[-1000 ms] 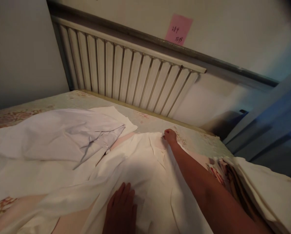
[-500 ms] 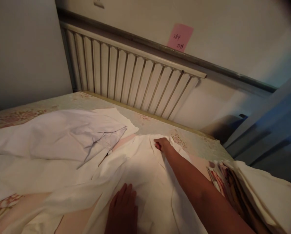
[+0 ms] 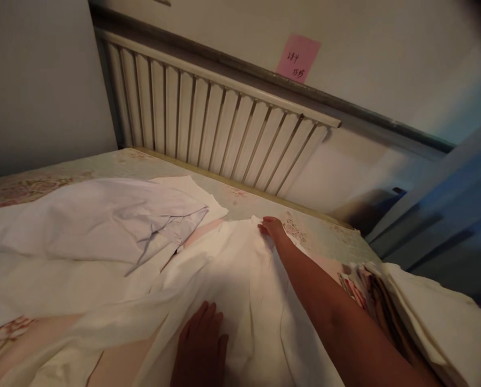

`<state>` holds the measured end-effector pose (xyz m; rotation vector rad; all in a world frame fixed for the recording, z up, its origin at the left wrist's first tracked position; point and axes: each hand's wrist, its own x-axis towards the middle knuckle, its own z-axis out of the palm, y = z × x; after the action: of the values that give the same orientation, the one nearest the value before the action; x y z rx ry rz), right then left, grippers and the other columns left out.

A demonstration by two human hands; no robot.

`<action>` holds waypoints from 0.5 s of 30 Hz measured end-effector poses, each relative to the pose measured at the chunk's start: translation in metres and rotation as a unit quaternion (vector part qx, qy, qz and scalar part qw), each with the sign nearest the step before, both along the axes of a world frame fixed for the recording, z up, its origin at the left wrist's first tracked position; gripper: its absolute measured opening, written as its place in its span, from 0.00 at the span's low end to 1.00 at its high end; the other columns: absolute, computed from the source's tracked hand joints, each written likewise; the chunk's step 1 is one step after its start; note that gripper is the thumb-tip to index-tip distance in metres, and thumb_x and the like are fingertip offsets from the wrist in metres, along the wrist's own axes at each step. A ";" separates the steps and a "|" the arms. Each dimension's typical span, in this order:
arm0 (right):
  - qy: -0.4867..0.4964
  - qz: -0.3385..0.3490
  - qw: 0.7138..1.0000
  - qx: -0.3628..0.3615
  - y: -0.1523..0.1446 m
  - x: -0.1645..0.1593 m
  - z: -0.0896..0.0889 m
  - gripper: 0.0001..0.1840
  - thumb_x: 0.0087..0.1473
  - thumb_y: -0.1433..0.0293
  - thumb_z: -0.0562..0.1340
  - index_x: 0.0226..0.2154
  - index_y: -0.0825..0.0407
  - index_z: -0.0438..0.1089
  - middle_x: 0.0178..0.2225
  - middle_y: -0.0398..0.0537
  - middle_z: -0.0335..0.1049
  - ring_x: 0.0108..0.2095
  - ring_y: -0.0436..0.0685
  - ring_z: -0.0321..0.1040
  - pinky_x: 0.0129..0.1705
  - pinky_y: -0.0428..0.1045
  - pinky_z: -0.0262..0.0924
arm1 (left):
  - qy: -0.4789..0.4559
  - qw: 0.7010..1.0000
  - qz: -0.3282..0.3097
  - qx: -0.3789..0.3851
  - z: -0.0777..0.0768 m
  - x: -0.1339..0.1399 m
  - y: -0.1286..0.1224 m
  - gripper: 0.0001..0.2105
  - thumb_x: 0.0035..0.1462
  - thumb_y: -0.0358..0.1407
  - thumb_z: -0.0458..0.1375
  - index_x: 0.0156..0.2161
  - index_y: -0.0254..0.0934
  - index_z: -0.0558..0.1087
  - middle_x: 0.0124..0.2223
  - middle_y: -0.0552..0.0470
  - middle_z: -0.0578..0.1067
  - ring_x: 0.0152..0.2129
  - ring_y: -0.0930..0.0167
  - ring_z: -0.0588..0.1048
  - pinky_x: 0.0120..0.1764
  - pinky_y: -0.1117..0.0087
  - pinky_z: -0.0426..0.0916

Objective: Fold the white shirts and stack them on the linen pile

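A white garment [image 3: 240, 279] lies spread before me, with a sleeve-like strip [image 3: 131, 317] running off to the left. My left hand [image 3: 202, 336] rests flat on its near part, fingers stretched out. At the garment's far edge my right hand [image 3: 271, 228] is closed on the fabric, pinching it so that a fold runs from there toward me. Left of it, a pale lilac-white garment [image 3: 103, 220] lies loosely on other white cloth [image 3: 99, 282].
The surface has a pale green floral cover [image 3: 240, 196]. Behind it stand a radiator [image 3: 216, 118] and a wall with a pink note [image 3: 299, 58]. At right lie a stack of folded white cloth [image 3: 437, 306], several coloured fabrics [image 3: 379, 301] and a blue curtain-like sheet [image 3: 437, 215].
My right hand has shifted slightly along the garment's far edge and drawn the fabric into a sharper lengthwise fold. My left hand stays nearly where it was. The view tilts slightly.
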<state>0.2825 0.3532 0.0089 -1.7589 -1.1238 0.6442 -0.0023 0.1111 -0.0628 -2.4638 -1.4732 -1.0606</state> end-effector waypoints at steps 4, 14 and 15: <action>0.022 -0.002 1.000 -0.020 -0.029 0.007 0.013 0.14 0.58 0.64 0.61 0.44 0.55 0.67 0.38 0.48 0.71 0.32 0.51 0.70 0.35 0.49 0.68 | -0.016 0.999 0.013 -0.042 0.001 0.001 0.000 0.15 0.56 0.33 0.49 0.45 0.39 0.76 0.50 0.47 0.76 0.49 0.62 0.73 0.47 0.57 0.70; 0.005 0.046 0.999 -0.027 -0.173 0.001 0.013 0.06 0.46 0.71 0.59 0.30 0.53 0.69 0.25 0.43 0.72 0.20 0.50 0.70 0.24 0.45 0.64 | -0.035 0.985 -0.005 -0.170 0.020 0.003 -0.001 0.17 0.58 0.33 0.47 0.47 0.33 0.74 0.51 0.43 0.75 0.53 0.61 0.69 0.54 0.55 0.63; -0.005 0.049 0.999 -0.024 -0.192 -0.002 0.011 0.06 0.46 0.70 0.59 0.30 0.53 0.70 0.25 0.43 0.72 0.21 0.51 0.70 0.24 0.45 0.64 | -0.039 0.984 -0.009 -0.176 0.023 0.003 -0.001 0.17 0.58 0.33 0.47 0.47 0.32 0.74 0.51 0.42 0.75 0.53 0.60 0.69 0.54 0.55 0.63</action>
<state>0.2807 0.1610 0.0203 -1.7580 -1.2160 0.7278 0.0009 0.1098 -0.0400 -2.6944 -1.8059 -0.9838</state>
